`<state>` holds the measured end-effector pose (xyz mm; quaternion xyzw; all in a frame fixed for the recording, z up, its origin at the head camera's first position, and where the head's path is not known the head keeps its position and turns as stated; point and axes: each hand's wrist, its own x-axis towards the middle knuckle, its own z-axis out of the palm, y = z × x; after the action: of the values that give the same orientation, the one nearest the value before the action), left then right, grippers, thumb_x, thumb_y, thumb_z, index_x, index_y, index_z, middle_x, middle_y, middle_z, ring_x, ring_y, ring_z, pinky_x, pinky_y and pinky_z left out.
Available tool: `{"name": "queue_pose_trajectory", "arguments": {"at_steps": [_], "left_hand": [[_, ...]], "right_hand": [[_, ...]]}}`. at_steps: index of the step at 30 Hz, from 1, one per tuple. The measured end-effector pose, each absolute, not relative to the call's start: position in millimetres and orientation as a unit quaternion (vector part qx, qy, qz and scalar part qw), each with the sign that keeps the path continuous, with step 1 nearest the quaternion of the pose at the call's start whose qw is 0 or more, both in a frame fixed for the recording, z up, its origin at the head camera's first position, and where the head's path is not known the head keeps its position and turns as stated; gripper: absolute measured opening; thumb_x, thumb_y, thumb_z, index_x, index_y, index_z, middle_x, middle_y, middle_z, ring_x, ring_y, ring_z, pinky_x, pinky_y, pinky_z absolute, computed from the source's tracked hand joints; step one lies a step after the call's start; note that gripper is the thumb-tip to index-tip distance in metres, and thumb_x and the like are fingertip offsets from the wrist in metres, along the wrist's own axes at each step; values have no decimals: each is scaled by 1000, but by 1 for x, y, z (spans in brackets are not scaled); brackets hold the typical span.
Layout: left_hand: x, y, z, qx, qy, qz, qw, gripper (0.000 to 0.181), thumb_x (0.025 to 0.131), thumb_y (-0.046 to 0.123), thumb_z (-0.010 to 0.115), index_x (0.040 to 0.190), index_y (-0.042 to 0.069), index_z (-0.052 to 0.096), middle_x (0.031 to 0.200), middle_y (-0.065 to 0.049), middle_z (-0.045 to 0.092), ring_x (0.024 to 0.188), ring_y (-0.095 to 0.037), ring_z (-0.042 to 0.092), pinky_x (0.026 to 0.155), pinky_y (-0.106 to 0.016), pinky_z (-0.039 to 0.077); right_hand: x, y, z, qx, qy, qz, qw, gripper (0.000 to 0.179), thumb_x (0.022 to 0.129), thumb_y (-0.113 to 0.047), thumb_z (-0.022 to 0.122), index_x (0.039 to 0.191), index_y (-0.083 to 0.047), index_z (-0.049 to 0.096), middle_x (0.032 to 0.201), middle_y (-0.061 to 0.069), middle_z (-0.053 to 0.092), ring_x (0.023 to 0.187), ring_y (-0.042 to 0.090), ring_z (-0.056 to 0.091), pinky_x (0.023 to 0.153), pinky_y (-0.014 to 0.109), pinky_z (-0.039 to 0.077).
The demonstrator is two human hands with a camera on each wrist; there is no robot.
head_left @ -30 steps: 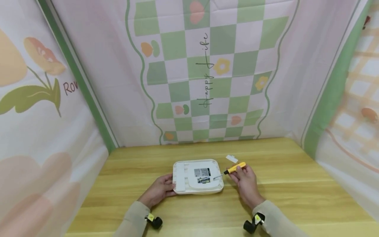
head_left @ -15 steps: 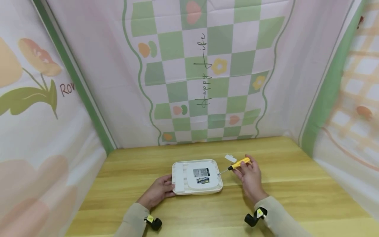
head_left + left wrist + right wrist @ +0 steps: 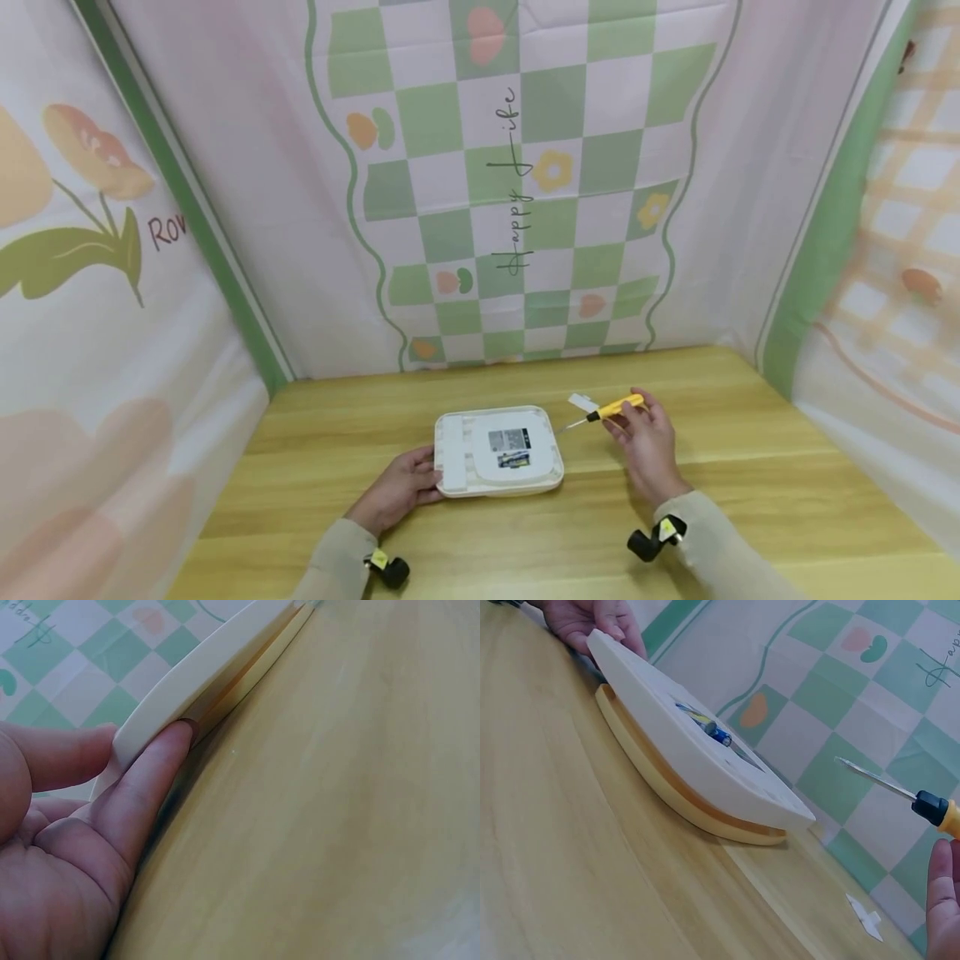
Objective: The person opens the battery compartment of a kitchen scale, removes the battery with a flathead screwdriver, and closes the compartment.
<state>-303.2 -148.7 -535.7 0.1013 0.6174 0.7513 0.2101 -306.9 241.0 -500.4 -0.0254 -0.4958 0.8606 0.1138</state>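
A white, flat, rounded-rectangular device (image 3: 452,450) lies with its battery compartment facing up. Batteries (image 3: 714,733) with blue and yellow on them sit in the uncovered compartment, beside a printed label (image 3: 510,438). My left hand (image 3: 401,485) grips the device's left edge; the left wrist view shows the thumb on the rim and a finger (image 3: 154,776) underneath. In my right hand (image 3: 651,442) is a screwdriver (image 3: 617,407) with a yellow and black handle, held between thumb and fingers. Its metal tip (image 3: 844,761) points left, off the device's right edge and above it.
A small white battery cover (image 3: 582,402) lies on the wooden table (image 3: 337,425) beyond the device, close to the screwdriver. A pale yellow lower layer (image 3: 682,799) shows under the device's white body. Patterned fabric (image 3: 480,183) hangs at the back and both sides.
My right hand has moved right and slightly away from me with the screwdriver, taking its tip from above the device near the compartment to beyond the right edge. The left hand keeps its grip.
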Motion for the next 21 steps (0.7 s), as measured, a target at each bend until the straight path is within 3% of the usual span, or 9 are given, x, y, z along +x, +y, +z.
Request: {"name": "queue_pose_trajectory", "arguments": {"at_steps": [7, 17, 21], "left_hand": [[-302, -149, -537, 101, 619, 750, 209, 60, 97, -5, 50, 147, -14, 18, 130, -28, 53, 109, -32, 61, 90, -43, 54], [-301, -149, -536, 98, 617, 752, 209, 61, 97, -5, 50, 148, -13, 19, 130, -27, 54, 109, -33, 61, 91, -43, 53], [-301, -148, -534, 105, 617, 752, 210, 60, 97, -5, 50, 147, -14, 19, 130, -27, 54, 109, -32, 61, 91, -43, 53]], "right_hand": [[-313, 249, -499, -19, -480, 869, 118, 29, 98, -3, 55, 123, -5, 41, 113, 13, 50, 93, 21, 66, 91, 33, 53], [-321, 269, -498, 12, -492, 867, 85, 21, 93, 7, 59, 106, 6, 42, 95, 13, 62, 91, 26, 70, 90, 36, 52], [-322, 274, -500, 23, -499, 862, 86, 16, 91, 8, 61, 99, 5, 47, 91, 13, 65, 89, 27, 70, 88, 36, 53]]}}
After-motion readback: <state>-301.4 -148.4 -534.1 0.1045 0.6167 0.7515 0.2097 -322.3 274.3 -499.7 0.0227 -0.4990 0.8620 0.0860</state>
